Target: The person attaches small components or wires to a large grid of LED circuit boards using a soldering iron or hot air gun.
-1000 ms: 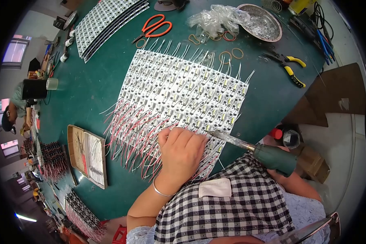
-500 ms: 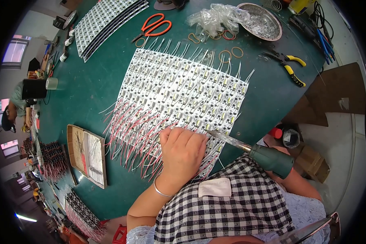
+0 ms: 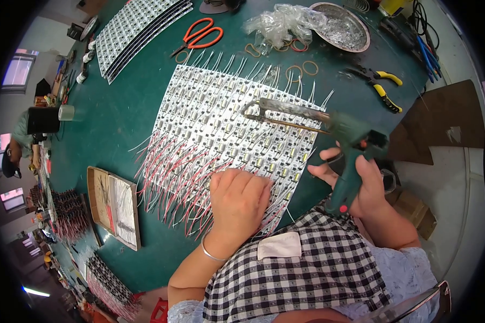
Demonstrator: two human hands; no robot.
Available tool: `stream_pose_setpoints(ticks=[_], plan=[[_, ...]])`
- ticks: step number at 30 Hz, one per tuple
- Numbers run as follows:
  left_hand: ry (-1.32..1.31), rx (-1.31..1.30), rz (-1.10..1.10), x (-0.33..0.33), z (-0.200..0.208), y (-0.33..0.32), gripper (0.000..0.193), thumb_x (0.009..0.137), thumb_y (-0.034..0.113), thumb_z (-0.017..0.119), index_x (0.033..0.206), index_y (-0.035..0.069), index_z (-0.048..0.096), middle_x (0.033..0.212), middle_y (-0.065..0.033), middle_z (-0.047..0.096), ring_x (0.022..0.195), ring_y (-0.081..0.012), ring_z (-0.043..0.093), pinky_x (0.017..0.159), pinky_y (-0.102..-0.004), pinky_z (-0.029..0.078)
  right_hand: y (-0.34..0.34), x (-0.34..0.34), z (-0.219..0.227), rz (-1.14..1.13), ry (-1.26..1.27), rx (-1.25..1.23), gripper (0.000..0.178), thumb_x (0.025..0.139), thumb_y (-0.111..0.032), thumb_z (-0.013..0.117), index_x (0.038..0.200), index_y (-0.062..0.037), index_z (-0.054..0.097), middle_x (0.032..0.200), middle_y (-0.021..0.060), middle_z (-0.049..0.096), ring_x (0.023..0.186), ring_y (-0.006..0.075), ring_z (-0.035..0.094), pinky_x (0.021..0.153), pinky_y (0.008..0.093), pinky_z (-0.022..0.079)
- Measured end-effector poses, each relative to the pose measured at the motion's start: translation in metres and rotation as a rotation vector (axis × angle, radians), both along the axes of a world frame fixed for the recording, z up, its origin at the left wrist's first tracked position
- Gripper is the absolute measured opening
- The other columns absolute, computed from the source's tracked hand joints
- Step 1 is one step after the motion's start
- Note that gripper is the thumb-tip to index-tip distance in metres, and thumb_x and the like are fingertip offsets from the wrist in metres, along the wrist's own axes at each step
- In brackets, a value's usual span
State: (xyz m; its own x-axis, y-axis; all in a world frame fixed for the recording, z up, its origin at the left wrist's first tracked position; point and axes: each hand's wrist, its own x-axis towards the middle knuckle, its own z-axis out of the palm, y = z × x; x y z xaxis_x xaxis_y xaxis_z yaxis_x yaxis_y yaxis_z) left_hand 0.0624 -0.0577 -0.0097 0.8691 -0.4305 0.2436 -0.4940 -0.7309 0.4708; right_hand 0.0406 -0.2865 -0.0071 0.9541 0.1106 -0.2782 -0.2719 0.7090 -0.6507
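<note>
A white circuit-board panel (image 3: 199, 102), crowded with small parts, lies before me; thin white wires stick out along its far edge and red and white wires fan over its near left part. On its near edge rests my left hand (image 3: 238, 200), closed with fingers curled under; whatever is pinched there is hidden. My right hand (image 3: 373, 185) grips the handle of a green soldering gun (image 3: 350, 172), some fingers spread off the grip. The gun's metal barrel and thin guide tube reach left above the panel's right half.
Orange-handled scissors (image 3: 203, 35), rubber bands (image 3: 310, 68), crumpled clear plastic (image 3: 283, 27) and a metal dish (image 3: 342, 27) lie beyond the panel. Yellow-handled pliers (image 3: 382, 89) are at right. Left stands a shallow box (image 3: 113, 207) of wires; stacked panels (image 3: 134, 32) sit far left.
My right hand has raised the soldering gun and turned it upright; its tip moved from beside my left hand up and left over the panel. My left hand stays put.
</note>
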Motion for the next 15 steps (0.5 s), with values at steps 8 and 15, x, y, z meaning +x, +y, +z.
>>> stream_pose_setpoints(ticks=[8, 15], plan=[[0.019, -0.033, -0.043, -0.001, -0.007, 0.016, 0.010, 0.067, 0.015, 0.063, 0.071, 0.010, 0.055, 0.070, -0.0031, 0.051, 0.073, -0.0206, 0.050, 0.068, -0.0354, 0.037, 0.006, 0.003, -0.003, 0.069, 0.013, 0.016, 0.051, 0.093, -0.034, 0.039, 0.131, -0.0018, 0.029, 0.122, 0.0170, 0.047, 0.098, 0.0328, 0.059, 0.095, 0.0549, 0.038], [-0.077, -0.068, -0.069, -0.008, -0.013, 0.028, 0.008, 0.070, 0.017, 0.058, 0.070, 0.010, 0.055, 0.070, -0.0024, 0.053, 0.075, -0.0192, 0.051, 0.069, -0.0322, 0.039, 0.011, -0.001, 0.002, 0.095, -0.048, -0.142, 0.046, 0.095, -0.034, 0.036, 0.131, -0.0057, 0.030, 0.123, 0.0130, 0.046, 0.093, 0.0233, 0.060, 0.098, 0.0559, 0.034]])
